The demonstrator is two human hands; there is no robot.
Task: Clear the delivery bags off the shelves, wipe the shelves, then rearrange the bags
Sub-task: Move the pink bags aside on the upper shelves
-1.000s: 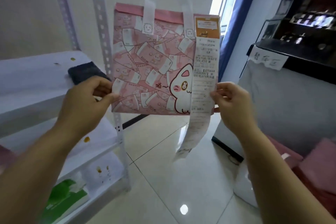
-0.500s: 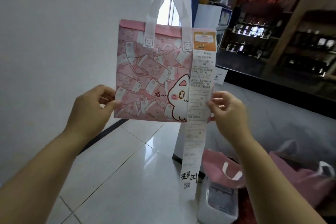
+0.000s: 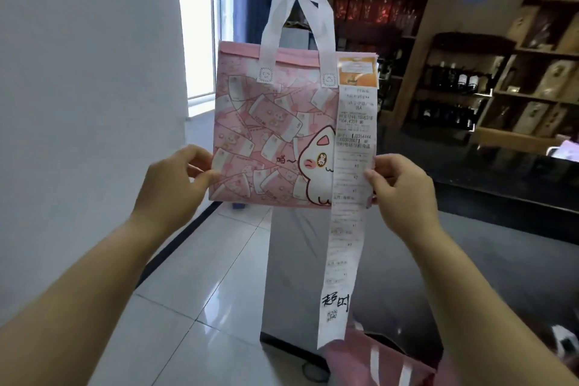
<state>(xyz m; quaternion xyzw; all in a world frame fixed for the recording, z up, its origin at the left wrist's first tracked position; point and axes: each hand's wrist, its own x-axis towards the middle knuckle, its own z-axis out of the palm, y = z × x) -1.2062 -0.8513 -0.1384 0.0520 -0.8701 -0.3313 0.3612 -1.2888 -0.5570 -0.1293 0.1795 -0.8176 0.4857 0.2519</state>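
We're holding up one pink delivery bag (image 3: 269, 141) in mid-air, left hand (image 3: 175, 185) pinching its lower left edge, right hand (image 3: 404, 188) pinching the lower right edge along with the one long receipt (image 3: 347, 197) dangling off it. Two white handles (image 3: 297, 28) are sticking up. Receipt print is mostly too blurry to read. Another pink bag (image 3: 382, 360) is getting cut off at the bottom. Tiled floor (image 3: 194, 307) on the left is sitting open.
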